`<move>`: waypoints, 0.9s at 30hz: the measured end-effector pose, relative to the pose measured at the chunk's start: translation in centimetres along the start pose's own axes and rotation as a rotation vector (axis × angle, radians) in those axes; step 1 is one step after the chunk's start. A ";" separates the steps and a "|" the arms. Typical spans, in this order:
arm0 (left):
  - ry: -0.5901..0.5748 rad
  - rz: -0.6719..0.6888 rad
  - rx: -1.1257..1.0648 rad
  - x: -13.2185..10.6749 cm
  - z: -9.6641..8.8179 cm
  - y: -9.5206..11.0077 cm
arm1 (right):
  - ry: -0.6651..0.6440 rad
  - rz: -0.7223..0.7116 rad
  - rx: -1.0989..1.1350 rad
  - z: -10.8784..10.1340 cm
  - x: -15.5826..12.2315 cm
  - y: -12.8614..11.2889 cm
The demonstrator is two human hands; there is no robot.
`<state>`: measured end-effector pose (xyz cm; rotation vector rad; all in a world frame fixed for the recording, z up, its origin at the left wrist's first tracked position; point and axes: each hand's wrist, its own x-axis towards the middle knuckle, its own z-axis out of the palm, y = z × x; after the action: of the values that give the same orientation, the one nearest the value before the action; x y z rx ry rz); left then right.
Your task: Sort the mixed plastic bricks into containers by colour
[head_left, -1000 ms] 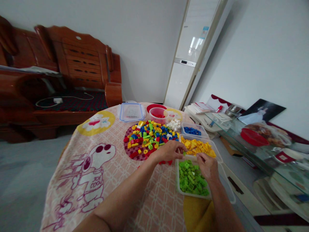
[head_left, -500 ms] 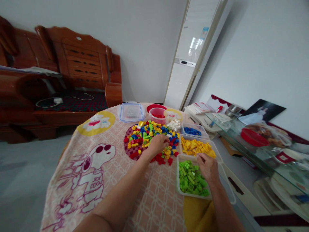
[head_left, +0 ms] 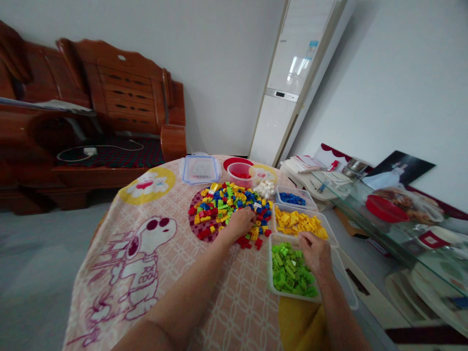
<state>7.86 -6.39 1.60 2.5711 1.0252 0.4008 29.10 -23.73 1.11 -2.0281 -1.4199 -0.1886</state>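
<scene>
My left hand [head_left: 242, 223] is over the right part of a mixed pile of toy building bricks [head_left: 223, 202], its fingers curled down and drawn together at the bricks. Whatever its fingertips hold, if anything, is hidden. Above the edge where two clear boxes meet, my right hand [head_left: 316, 254] has thumb and fingers pinched; I cannot make out anything between them. Beneath it, green bricks [head_left: 290, 273] fill the near box, and yellow bricks [head_left: 298, 222] lie in the box behind. Blue bricks [head_left: 291, 199] occupy a smaller clear box farther back.
White bricks [head_left: 263, 189] are heaped behind the pile, beside a round tub [head_left: 239, 168] with red bricks. A blue-rimmed lid [head_left: 201, 169] rests at the table's far edge. Right of the table stands a glass shelf [head_left: 380, 229] with a red bowl [head_left: 386, 208].
My left hand has moved slightly down and nearer over the pile, its fingers curling more. My right hand stays at the boxes, still pinched. The view has shifted a little.
</scene>
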 end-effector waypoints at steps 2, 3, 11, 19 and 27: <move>-0.001 0.008 -0.013 0.0 0.0 -0.1 | 0.000 -0.008 -0.002 0.0 0.0 0.1; 0.001 0.015 -0.025 0.0 0.0 -0.2 | 0.003 -0.012 -0.003 0.0 0.0 0.1; 0.158 0.025 -0.283 0.5 -0.8 -0.5 | 0.032 -0.034 -0.016 0.0 -0.1 -0.1; -0.004 0.177 -0.573 -0.3 -3.0 2.6 | 0.019 -0.018 -0.012 0.0 -0.1 0.0; -0.219 0.394 -0.567 -1.3 -3.5 5.0 | 0.008 -0.009 0.000 0.1 0.0 0.0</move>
<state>8.59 -9.99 6.67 2.2125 0.2650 0.4213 29.04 -23.73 1.06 -2.0189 -1.4237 -0.2005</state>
